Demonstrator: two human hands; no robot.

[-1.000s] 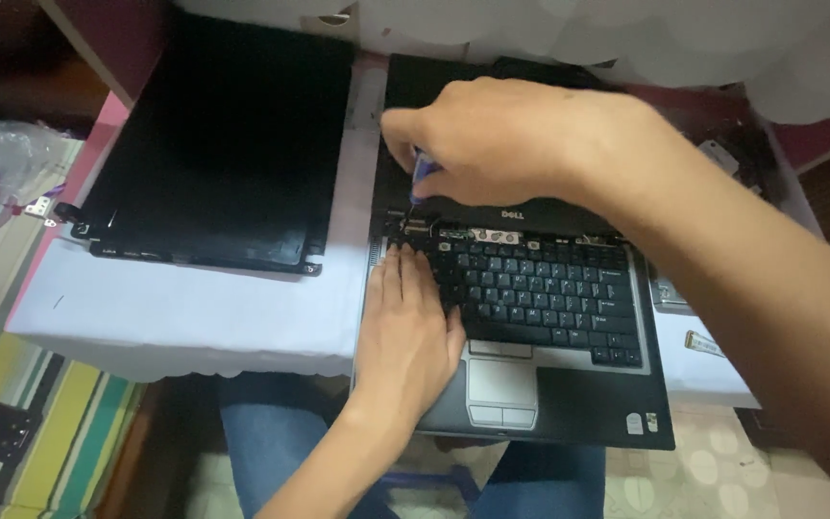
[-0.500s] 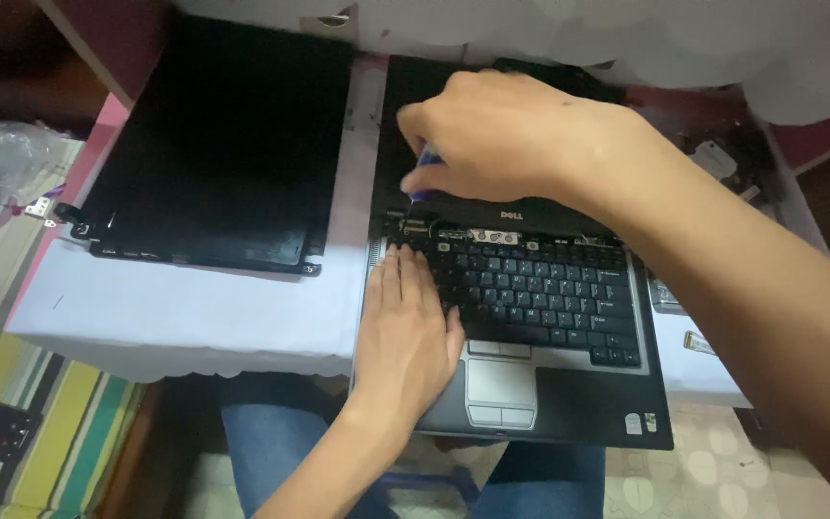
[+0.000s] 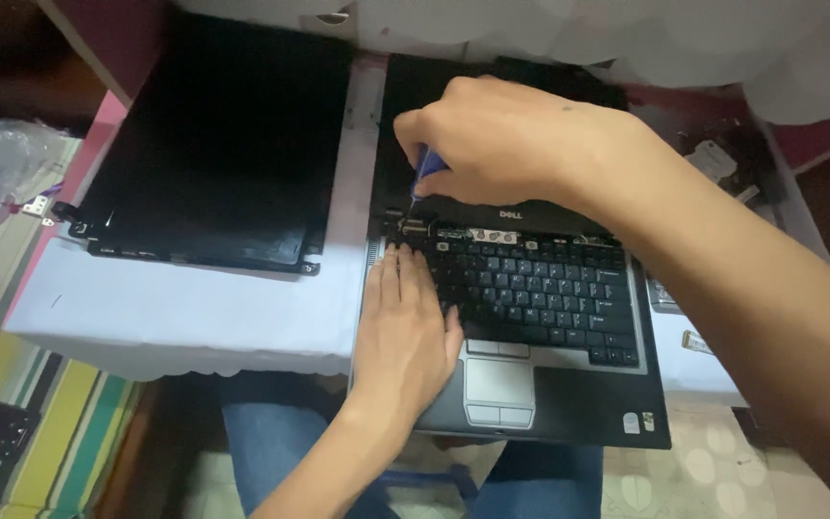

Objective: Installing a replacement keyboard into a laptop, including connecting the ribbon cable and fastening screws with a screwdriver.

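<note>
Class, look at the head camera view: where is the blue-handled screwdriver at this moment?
The blue-handled screwdriver is in the right hand, centre of view, tip pointing down near the laptop hinge strip above the keyboard's left corner, just beyond the left hand.

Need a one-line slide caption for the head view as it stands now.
Left hand flat on an opened laptop's keyboard while right hand holds a blue-handled tool at the hinge; detached screen panel alongside.

- Both hands, the left hand (image 3: 403,332) and the right hand (image 3: 492,144), are bare: no gloves, rings or watch.
- Forearms are uncovered, no sleeves in view.
- Blue denim jeans (image 3: 271,442) cover the legs.
</note>
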